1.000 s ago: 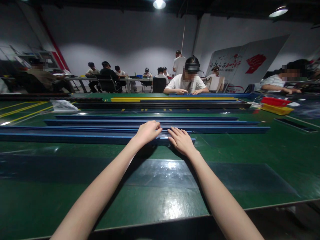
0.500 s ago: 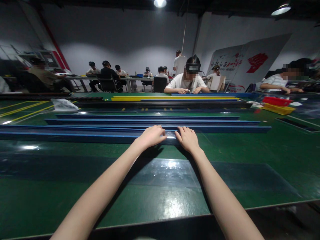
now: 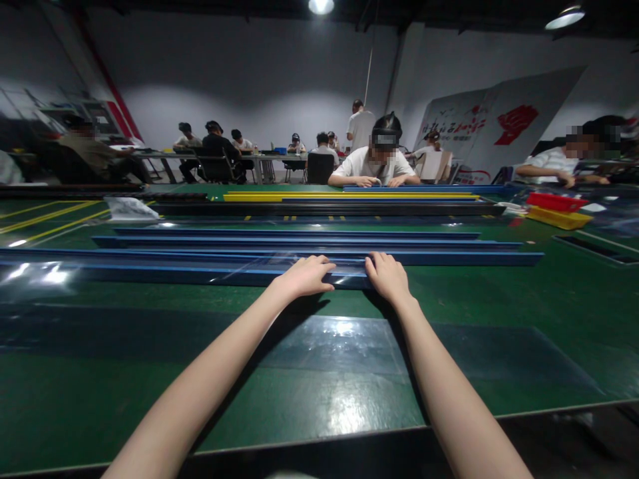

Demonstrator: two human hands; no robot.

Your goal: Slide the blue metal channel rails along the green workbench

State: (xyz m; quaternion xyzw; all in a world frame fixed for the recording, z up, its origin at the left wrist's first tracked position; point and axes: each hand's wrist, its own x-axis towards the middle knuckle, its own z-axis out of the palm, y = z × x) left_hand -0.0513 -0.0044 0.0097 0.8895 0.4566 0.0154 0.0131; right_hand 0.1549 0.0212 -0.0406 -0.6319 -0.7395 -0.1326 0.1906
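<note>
My left hand is closed over the nearest blue rail, its thumb on the near side and fingers bent over the top. To its right, my right hand is bent over the same rail near its right end. A clear plastic strip lies along the rail, shiny between the two hands and stretching off to the left. Both hands have hold of this strip against the rail; the fingertips are partly hidden. Just behind lie further blue rails, parallel to it.
A flat clear sheet lies on the green table before me. Farther back are yellow strips, a dark rail, a crumpled plastic bag, and red and yellow trays. A person sits opposite.
My right hand has slid a little to the right along the rail, widening the gap between my hands. The clear strip has shifted, with new glare at the left.
</note>
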